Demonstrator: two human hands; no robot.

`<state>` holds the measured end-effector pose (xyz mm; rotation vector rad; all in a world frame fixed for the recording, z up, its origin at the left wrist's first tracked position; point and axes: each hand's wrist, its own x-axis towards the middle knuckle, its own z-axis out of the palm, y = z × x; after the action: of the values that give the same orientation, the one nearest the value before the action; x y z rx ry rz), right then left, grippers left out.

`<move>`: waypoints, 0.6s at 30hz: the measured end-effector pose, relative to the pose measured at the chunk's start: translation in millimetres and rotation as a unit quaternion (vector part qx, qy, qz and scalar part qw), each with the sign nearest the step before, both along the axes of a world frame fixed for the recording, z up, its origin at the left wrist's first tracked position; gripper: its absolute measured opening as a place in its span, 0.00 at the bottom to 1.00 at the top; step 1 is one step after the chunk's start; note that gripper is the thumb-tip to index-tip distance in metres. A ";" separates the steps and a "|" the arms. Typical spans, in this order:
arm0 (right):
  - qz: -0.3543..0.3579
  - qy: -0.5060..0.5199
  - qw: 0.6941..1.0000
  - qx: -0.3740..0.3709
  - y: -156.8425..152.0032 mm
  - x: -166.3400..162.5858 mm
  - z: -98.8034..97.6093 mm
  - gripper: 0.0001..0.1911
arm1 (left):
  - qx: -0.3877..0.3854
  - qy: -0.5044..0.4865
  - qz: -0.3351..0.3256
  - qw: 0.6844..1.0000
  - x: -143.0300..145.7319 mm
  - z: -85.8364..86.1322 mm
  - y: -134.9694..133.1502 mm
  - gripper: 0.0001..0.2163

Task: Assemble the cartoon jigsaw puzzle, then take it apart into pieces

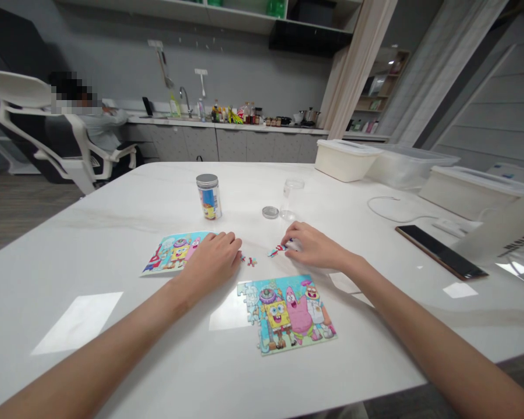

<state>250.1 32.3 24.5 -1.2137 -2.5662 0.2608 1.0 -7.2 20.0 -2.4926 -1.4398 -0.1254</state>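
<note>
A partly joined cartoon jigsaw puzzle (297, 317) lies flat near me, its left edge uneven with open knobs and gaps. Beyond it, my right hand (312, 244) has its fingers curled around a small group of puzzle pieces (276, 251), partly hidden by the fingertips. My left hand (216, 256) rests with bent fingers over the right end of a picture card (170, 254) showing the same cartoon. Beside the left fingertips lies a loose red and blue puzzle piece (252, 262). What sits beneath those fingers is hidden.
Behind my hands stand a lidded jar (209, 198), an open clear jar (289, 199) and a metal lid (270, 212). To the right are a dark phone-like slab (439, 250), a white cable (388, 218) and storage boxes (347, 158). A person sits in a chair (76, 137) at far left.
</note>
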 end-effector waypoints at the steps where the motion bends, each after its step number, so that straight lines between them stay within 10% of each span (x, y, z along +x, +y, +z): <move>1: 0.000 -0.001 1.000 -0.006 -0.6 -0.2 1.6 0.05 | 0.002 0.007 0.000 1.000 0.1 0.4 -0.5 0.09; 18: -0.008 -0.026 1.000 0.001 -3.1 -4.1 -1.5 0.03 | -0.078 0.102 0.047 0.991 -2.2 6.5 -2.9 0.11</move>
<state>246.0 29.2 23.0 -1.2566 -2.5983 0.2252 -1.2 -10.1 26.5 -2.4650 -1.5289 0.2624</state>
